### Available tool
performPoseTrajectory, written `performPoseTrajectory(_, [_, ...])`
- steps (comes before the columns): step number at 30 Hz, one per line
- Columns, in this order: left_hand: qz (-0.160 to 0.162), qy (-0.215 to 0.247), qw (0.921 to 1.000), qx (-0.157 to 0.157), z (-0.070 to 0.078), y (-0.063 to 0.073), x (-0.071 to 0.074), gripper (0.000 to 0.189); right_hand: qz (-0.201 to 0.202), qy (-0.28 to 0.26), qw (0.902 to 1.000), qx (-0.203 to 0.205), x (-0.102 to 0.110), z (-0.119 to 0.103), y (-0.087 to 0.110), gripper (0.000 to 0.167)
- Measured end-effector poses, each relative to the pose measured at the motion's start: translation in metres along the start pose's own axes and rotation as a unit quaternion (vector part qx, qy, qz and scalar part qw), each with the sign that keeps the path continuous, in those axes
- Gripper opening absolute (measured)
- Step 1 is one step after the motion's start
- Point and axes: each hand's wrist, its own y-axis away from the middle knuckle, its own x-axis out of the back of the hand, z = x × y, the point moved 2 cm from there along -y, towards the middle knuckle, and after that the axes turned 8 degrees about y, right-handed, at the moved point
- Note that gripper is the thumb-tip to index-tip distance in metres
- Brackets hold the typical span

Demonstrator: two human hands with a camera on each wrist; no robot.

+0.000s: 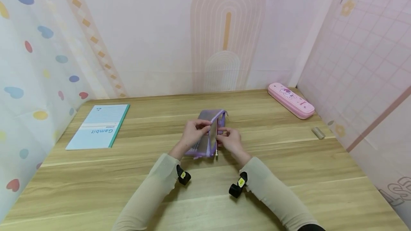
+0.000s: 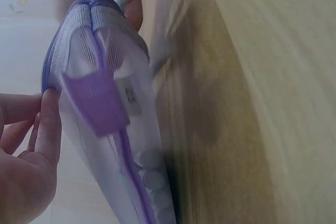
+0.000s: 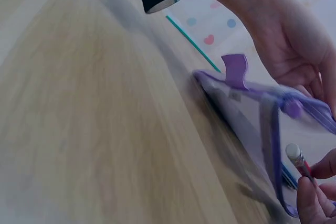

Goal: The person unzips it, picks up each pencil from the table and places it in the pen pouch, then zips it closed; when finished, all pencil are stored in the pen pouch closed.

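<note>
A see-through mesh pencil pouch with purple trim lies mid-table, its zipped mouth spread wide. My left hand pinches the pouch's upper edge between thumb and fingers, and the same grip shows in the left wrist view. At the mouth's other side my right hand pinches a red pencil with a white eraser end, which points toward me. A purple fabric tab sticks out from the pouch's end. Several pale round ends show through the mesh.
At the left lies a notepad with a teal edge. A pink pencil case sits at the back right, close to the wall, with a small beige block in front of it. Patterned cloth walls enclose the wooden table.
</note>
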Motion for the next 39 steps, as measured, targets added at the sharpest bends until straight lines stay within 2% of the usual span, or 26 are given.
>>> performPoseTrajectory(7, [-0.009, -0.004, 0.9999, 0.003, 0.020, 0.012, 0.000, 0.020, -0.016, -0.010, 0.9998, 0.013, -0.015, -0.004, -0.001, 0.029])
performPoseTrajectory(13, [-0.017, 0.001, 0.9998, 0.010, 0.002, 0.001, 0.004, 0.022, -0.028, -0.006, 0.9993, 0.025, -0.010, -0.003, 0.000, 0.022])
performPoseTrajectory(18, [-0.014, -0.011, 0.9998, 0.000, 0.002, 0.000, 0.007, 0.021, -0.028, 0.038, 0.9980, 0.043, 0.000, -0.001, 0.000, 0.018])
performPoseTrajectory(21, [-0.015, -0.022, 0.9996, -0.010, 0.004, 0.002, 0.005, 0.019, -0.033, 0.081, 0.9937, 0.070, 0.009, 0.003, 0.000, 0.015])
performPoseTrajectory(25, [-0.042, -0.049, 0.9975, -0.030, 0.007, 0.005, 0.000, 0.018, -0.033, 0.147, 0.9825, 0.109, 0.030, 0.012, 0.000, 0.012])
performPoseTrajectory(31, [-0.074, -0.101, 0.9897, -0.070, 0.018, 0.014, -0.002, 0.014, 0.008, 0.226, 0.9670, 0.117, 0.071, 0.020, 0.001, 0.009])
performPoseTrajectory(33, [-0.084, -0.125, 0.9851, -0.084, 0.021, 0.017, -0.002, 0.013, 0.013, 0.257, 0.9555, 0.144, 0.080, 0.018, 0.003, 0.016])
performPoseTrajectory(34, [-0.091, -0.136, 0.9822, -0.092, 0.022, 0.019, -0.002, 0.013, 0.013, 0.282, 0.9447, 0.168, 0.083, 0.017, 0.004, 0.021])
performPoseTrajectory(35, [-0.100, -0.145, 0.9792, -0.101, 0.023, 0.020, -0.002, 0.013, 0.010, 0.310, 0.9298, 0.198, 0.086, 0.015, 0.005, 0.028])
performPoseTrajectory(37, [-0.121, -0.163, 0.9723, -0.116, 0.025, 0.022, -0.003, 0.013, 0.001, 0.367, 0.8903, 0.270, 0.088, 0.012, 0.007, 0.042])
performPoseTrajectory(39, [-0.145, -0.170, 0.9657, -0.132, 0.026, 0.025, -0.003, 0.013, -0.011, 0.414, 0.8447, 0.339, 0.087, 0.008, 0.009, 0.053])
